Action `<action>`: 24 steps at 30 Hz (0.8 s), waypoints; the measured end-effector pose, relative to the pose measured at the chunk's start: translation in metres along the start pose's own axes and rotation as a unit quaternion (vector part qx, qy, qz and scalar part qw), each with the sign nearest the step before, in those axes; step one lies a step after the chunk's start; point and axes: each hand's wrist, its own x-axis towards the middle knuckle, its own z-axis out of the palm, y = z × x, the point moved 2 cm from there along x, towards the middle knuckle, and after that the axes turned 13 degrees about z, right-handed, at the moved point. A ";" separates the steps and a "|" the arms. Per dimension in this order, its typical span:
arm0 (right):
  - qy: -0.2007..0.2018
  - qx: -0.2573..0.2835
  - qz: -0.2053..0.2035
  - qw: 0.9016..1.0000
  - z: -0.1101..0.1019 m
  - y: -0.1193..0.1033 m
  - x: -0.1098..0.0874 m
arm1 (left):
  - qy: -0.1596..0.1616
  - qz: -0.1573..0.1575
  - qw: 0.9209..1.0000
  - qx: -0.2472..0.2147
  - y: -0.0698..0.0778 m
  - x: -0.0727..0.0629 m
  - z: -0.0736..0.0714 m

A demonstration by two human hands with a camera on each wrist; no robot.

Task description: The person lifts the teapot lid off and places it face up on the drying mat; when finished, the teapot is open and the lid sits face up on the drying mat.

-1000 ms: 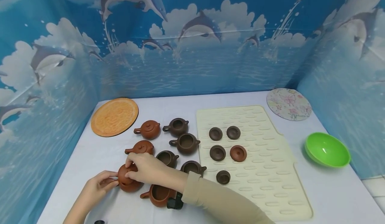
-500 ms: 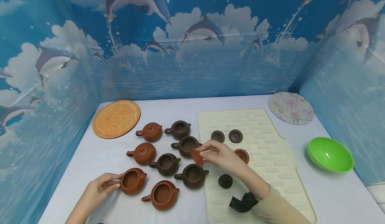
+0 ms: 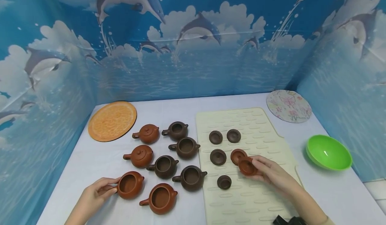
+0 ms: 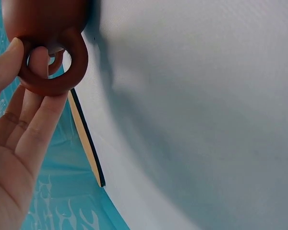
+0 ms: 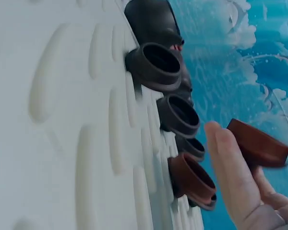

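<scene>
A round, reddish-brown lid (image 3: 247,167), its hollow side visible, is pinched by the right hand (image 3: 271,174) above the cream mat (image 3: 245,201). At the desk (image 3: 116,215)'s left, a smooth, rounded, open-topped reddish-brown teapot (image 3: 130,185) is gripped by its looped handle (image 4: 79,55) in the left hand (image 3: 94,198).

White tabletop (image 3: 169,110): orange disc (image 3: 112,121) near far-left corner, patterned disc (image 3: 288,106) near far-right, green bowl (image 3: 328,152) near right edge, cream mat (image 3: 241,201), teapots (image 3: 147,133) across left half.
</scene>
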 end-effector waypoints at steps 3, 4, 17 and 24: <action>0.075 -0.137 0.023 0.987 -0.001 0.001 -0.001 | 0.000 -0.002 1.000 -0.003 0.000 0.000 0.000; 0.093 -0.184 0.024 0.978 -0.001 0.001 -0.001 | 0.000 -0.001 1.000 -0.003 0.000 0.000 0.000; 0.118 -0.341 0.023 0.932 0.012 0.007 -0.006 | 0.003 0.008 1.000 0.003 0.000 -0.002 -0.001; 0.144 -0.362 0.029 0.921 0.015 0.004 -0.009 | 0.005 0.012 1.000 0.006 0.000 -0.002 -0.001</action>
